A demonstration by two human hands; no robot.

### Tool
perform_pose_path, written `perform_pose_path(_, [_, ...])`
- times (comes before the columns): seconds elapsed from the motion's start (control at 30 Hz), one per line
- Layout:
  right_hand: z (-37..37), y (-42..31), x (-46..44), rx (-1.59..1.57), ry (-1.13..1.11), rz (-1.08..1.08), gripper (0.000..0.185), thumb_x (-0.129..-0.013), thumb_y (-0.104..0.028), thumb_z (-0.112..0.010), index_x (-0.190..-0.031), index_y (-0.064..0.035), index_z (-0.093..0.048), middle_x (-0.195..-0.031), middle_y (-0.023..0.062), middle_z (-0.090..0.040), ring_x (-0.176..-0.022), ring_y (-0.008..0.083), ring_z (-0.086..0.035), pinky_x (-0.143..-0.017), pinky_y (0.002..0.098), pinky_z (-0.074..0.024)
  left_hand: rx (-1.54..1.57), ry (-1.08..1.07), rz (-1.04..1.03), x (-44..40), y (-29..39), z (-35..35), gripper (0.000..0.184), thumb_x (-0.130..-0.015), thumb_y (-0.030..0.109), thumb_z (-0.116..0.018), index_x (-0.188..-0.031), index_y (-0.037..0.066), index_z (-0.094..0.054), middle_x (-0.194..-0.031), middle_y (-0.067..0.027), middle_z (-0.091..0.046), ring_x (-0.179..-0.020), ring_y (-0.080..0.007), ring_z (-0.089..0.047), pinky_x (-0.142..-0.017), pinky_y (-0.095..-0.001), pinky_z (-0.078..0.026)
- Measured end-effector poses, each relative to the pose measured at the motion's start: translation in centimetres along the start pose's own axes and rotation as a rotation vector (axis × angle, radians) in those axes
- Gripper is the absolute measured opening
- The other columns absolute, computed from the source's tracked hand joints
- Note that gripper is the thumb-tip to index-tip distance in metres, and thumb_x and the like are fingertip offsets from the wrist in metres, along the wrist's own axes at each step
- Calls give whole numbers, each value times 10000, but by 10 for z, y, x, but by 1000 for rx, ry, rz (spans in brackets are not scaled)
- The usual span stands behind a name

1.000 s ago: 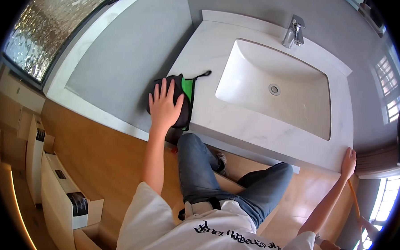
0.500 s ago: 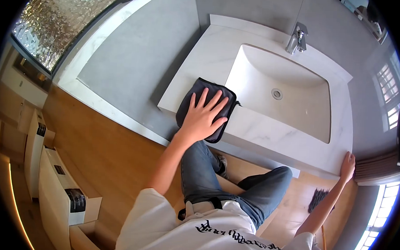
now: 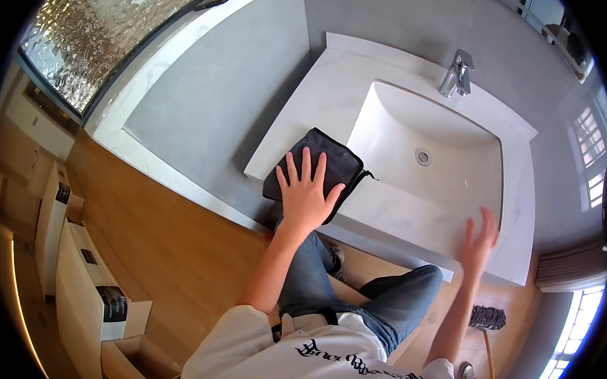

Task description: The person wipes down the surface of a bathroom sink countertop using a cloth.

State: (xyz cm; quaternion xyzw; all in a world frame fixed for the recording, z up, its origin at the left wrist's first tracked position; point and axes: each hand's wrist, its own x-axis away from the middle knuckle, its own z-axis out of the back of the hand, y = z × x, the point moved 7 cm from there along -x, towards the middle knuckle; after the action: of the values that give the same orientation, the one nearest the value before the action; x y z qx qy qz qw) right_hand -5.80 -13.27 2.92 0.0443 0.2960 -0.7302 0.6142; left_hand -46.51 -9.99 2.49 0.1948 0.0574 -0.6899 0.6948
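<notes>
My left hand (image 3: 304, 197) lies flat on a dark grey cloth (image 3: 333, 157) with black edging, its fingers spread. The folded cloth rests on the front left of the white marbled countertop (image 3: 404, 217), partly over the front edge. A black corner or tag of the cloth reaches toward the white sink (image 3: 394, 119). My right hand (image 3: 479, 241) is raised over the front right of the countertop, a little blurred, fingers apart and holding nothing.
A chrome faucet (image 3: 457, 74) stands behind the basin. On the floor at right is a mop (image 3: 489, 318) with an orange handle, near a shoe (image 3: 467, 373). Cardboard boxes (image 3: 83, 281) stand at lower left. Textured glass (image 3: 107, 39) is at upper left.
My right hand has let go of the countertop's right edge and moved left above the counter. My left hand and the cloth have shifted slightly, staying at the front left edge.
</notes>
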Motion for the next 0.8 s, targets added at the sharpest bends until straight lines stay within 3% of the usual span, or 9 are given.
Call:
perform_pose_path(0.13, [-24,-58,2,263,-173,23,478,-966,-411,-505,-1347,-121,-510,-1420,134,-472,-1394,303,-339,-1165,538,-125,9,-77,-66,-31,-14,-9,710,-915,554,-505,-1481,149,-367,-1556,-177,-267,-1415,-468,-205,-1121,-630,-138])
perform_pose_path(0.17, [-26,-53,1,208,-210,-42,492,-962,-431,-501,-1344,-121,-514,-1410,132,-485,-1395,303,-336,-1170,530,-125,11,-95,-70,-41,-19,-12,709,-917,559,-497,-1483,154,-364,-1560,-171,-261,-1421,-459,-198,-1126,-624,-129])
perform_pose_path(0.4, [-22,-59,0,201,-221,-51,464,-958,-415,-511,-1308,-113,-543,-1354,117,-535,-1349,292,-396,-1164,522,-158,-70,-163,-8,-107,-28,-41,728,-951,579,-410,-1507,123,-299,-1563,-209,-223,-1430,-475,-146,-1122,-650,-97])
perform_pose_path(0.53, [-22,-58,2,171,-218,-29,445,-965,-403,-504,-1296,-109,-553,-1298,96,-571,-1296,268,-444,-1159,524,-172,1,-189,-232,-82,-20,-26,684,-948,553,-450,-1502,174,-321,-1563,-205,-222,-1424,-479,-161,-1131,-630,-128])
perform_pose_path(0.7, [-20,-63,-1,184,-236,-26,457,-976,-404,-482,-1326,-113,-528,-1284,91,-578,-1283,262,-453,-1160,525,-171,111,-295,-611,-31,-33,14,608,-891,431,-602,-1441,224,-447,-1572,-97,-263,-1451,-381,-185,-1150,-577,-169])
perform_pose_path(0.8, [-21,-60,1,189,-248,-57,492,-977,-413,-469,-1369,-115,-485,-1286,90,-577,-1284,264,-452,-1164,522,-166,182,-294,-652,-21,-47,24,632,-887,474,-602,-1446,229,-437,-1556,-98,-305,-1432,-398,-231,-1129,-615,-185])
